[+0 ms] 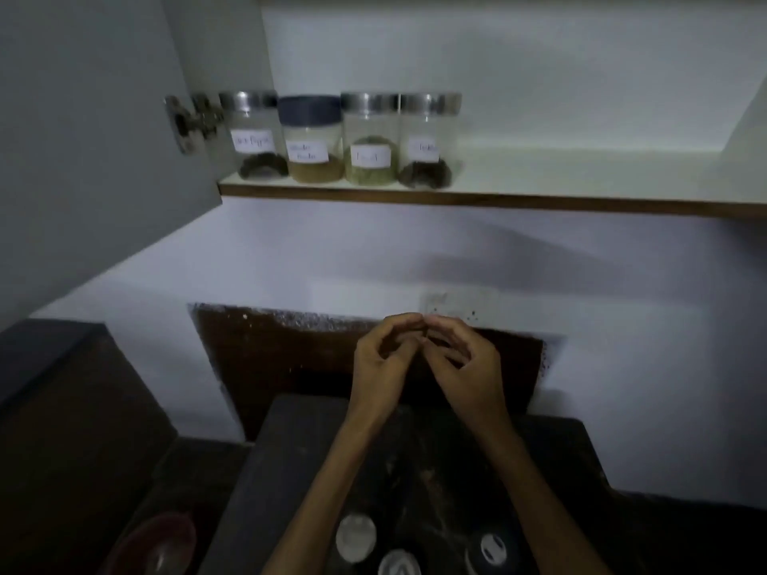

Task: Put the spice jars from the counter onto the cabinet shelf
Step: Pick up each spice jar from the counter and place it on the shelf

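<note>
Several labelled spice jars stand in a row at the left end of the cabinet shelf (539, 193): a silver-lidded jar of dark spice (255, 136), a dark-lidded jar of tan powder (312, 141), a silver-lidded jar of green spice (369, 141) and another silver-lidded jar of dark spice (427, 141). On the dark counter (290, 471) at the bottom edge I see three more jar tops: two silver lids (355, 537) (399, 563) and a dark lid (492, 549). My left hand (384, 359) and my right hand (462, 363) are raised together above the counter, fingertips touching, holding nothing.
The open grey cabinet door (83, 139) with its hinge (189, 122) hangs at the left. A reddish bowl (155, 545) sits at the bottom left. The right part of the shelf holds nothing. A white wall with a dark brown patch (290, 367) lies behind my hands.
</note>
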